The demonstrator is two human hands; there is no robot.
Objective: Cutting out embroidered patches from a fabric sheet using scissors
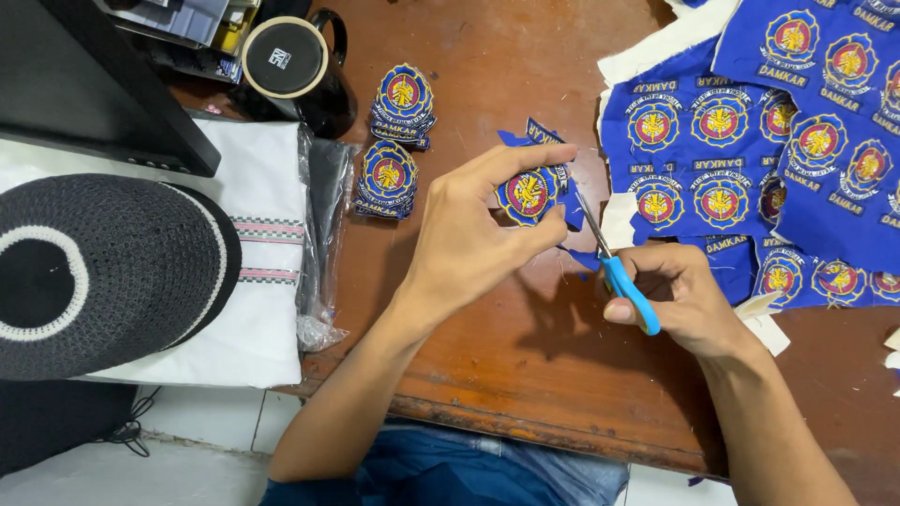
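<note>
Knitwear sits at the far left: a black crocheted cap with a white ring rests on a folded white garment in a clear plastic sleeve, beside the dark corner of a monitor. Behind these stands a black mug with a dark lid. On the brown wooden table, just right of the garment, two small stacks of cut-out patches lie one behind the other, each blue with a red and yellow emblem.

Further right, the left hand is closed around a single embroidered patch, thumb below and forefinger stretched over its top edge, holding it up off the table. Blue fabric trimmings hang at the patch's upper and right sides. The blades of the blue-handled scissors touch the patch's right edge, slightly parted. The right hand grips the scissor handles, fingers curled through and around them.

At the far right a large blue cloth sheet of uncut emblems with white backing covers the table's corner, and white offcuts lie just beside the right wrist.
</note>
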